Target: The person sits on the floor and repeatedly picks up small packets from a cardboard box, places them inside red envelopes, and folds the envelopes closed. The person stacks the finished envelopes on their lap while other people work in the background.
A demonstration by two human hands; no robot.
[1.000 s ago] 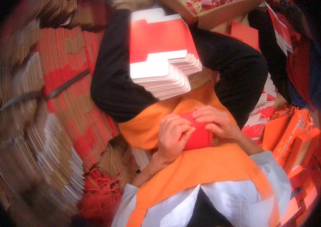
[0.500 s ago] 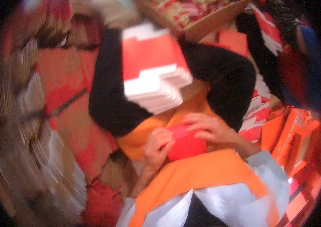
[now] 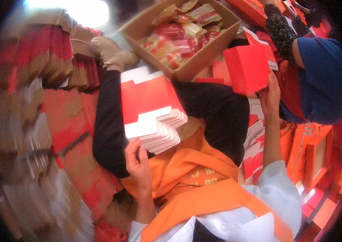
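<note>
My right hand (image 3: 270, 94) is stretched out to the far right, holding a folded red box (image 3: 246, 68) by its lower right side. Flat red-and-white carton blanks (image 3: 146, 101) lie in a fanned stack across my lap and left thigh. At the near left corner of that stack is my left hand (image 3: 139, 163), its fingers raised and apart with nothing held; whether the fingertips touch the blanks I cannot tell. An orange apron (image 3: 203, 157) covers my lap below the stack.
An open cardboard box (image 3: 219, 42) of small wrapped packets stands beyond my legs. Banded stacks of flat cartons (image 3: 72, 133) fill the left side. Orange boxes (image 3: 310, 145) and more red-white cartons (image 3: 253, 149) lie to the right. A person in blue (image 3: 324, 76) is close at far right.
Both hands were together on the red box at my lap. My right hand has carried it out to the far right; my left hand let go and moved left to the stack.
</note>
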